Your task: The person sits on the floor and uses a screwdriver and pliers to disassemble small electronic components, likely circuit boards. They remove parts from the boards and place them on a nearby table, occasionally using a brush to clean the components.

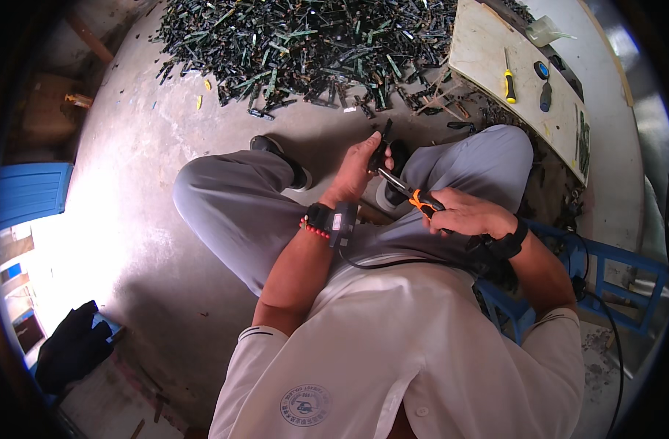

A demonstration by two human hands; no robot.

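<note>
Looking down from the head camera, I see a seated person in grey trousers and a pale shirt, knees spread, working just above the centre of the frame. The left hand (360, 170) is curled tightly around a narrow dark strip-like part (383, 146), holding it nearly upright so its top end sticks out above the fingers. The right hand (470, 214), right of centre, is closed around the orange-and-black handle of a screwdriver (411, 192), whose metal shaft slants up and left until its tip meets the lower part of the dark part at the left hand. I judge this to be a prying or unscrewing step; done well, it calls for a steady left grip, the tip seated squarely, and the push aimed away from the left palm. So the part sits inside the left hand, and the right hand is just beside it, lower right, joined to it by the tool. Across the top of the frame lies a large pile of similar dark parts (305, 44) on the concrete floor. At upper right, a pale board (488, 44) carries a yellow-handled screwdriver (509, 82).
</note>
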